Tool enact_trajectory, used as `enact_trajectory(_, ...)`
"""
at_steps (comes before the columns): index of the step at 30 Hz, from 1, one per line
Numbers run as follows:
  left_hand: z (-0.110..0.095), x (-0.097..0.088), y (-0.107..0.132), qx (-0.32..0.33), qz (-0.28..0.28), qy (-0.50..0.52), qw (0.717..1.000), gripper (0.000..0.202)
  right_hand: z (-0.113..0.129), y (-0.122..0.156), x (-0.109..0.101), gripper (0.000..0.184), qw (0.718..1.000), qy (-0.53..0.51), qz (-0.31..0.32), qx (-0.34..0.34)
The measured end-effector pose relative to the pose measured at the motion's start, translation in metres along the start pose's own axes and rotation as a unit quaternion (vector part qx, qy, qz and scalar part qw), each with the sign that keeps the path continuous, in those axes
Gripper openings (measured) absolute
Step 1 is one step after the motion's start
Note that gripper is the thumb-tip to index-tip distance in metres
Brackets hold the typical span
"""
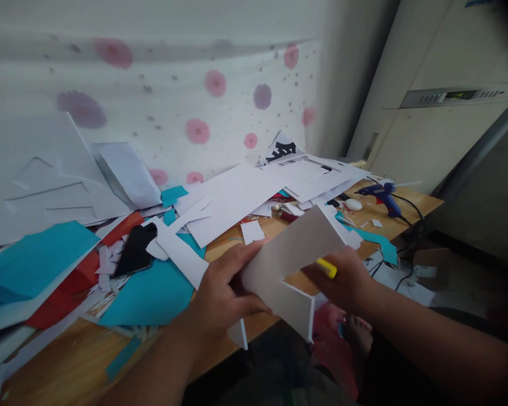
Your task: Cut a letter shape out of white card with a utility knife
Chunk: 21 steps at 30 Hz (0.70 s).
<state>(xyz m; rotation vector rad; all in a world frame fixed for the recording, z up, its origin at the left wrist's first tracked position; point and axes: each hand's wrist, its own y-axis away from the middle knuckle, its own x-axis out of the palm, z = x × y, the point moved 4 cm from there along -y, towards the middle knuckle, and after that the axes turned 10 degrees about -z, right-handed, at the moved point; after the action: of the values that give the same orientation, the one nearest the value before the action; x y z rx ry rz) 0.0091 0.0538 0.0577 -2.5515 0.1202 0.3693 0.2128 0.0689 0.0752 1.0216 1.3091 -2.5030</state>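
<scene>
My left hand (220, 293) grips the left edge of a white foam board piece (292, 254) with a notch cut out of it, thumb across its front. The board is held tilted above the front edge of the wooden table (76, 361). My right hand (342, 279) is closed round a yellow tool (327, 268), likely a cutter, whose tip sits at the notch in the board. Part of the right hand is hidden behind the board.
Sheets and scraps of white, teal and red paper (152, 293) cover the table. A black phone (136, 248) lies among them. At the far right lie a blue glue gun (383, 194) with its black cord and a small white oval object (353, 204). A spotted cloth hangs behind.
</scene>
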Motion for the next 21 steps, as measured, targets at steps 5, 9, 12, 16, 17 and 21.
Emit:
enact_trajectory(5, 0.001, -0.004, -0.003, 0.017, 0.0, -0.024, 1.0, 0.08, 0.004, -0.009, -0.014, 0.018, 0.991, -0.102, 0.088, 0.003)
enact_trajectory(9, -0.003, 0.0, -0.003, 0.028, 0.035, -0.051, 0.998, 0.078, 0.008, -0.007, -0.009, 0.019, 0.974, -0.117, 0.192, -0.009)
enact_trajectory(12, -0.003, 0.002, -0.003, 0.027, 0.049, -0.055, 0.997, 0.08, 0.007, -0.007, -0.005, 0.018, 0.974, -0.098, 0.203, -0.02)
enact_trajectory(16, -0.002, 0.003, -0.002, 0.033, 0.056, -0.046, 0.997, 0.08, 0.005, -0.008, -0.001, 0.02, 0.975, -0.072, 0.208, -0.017)
enact_trajectory(17, -0.002, 0.003, -0.002, 0.035, 0.055, -0.045, 0.997, 0.08, 0.005, -0.007, -0.001, 0.021, 0.976, -0.069, 0.206, -0.016)
enact_trajectory(21, -0.001, 0.004, -0.002, 0.029, 0.049, -0.043, 0.997, 0.08, 0.005, -0.006, 0.004, 0.024, 0.978, -0.056, 0.199, -0.013)
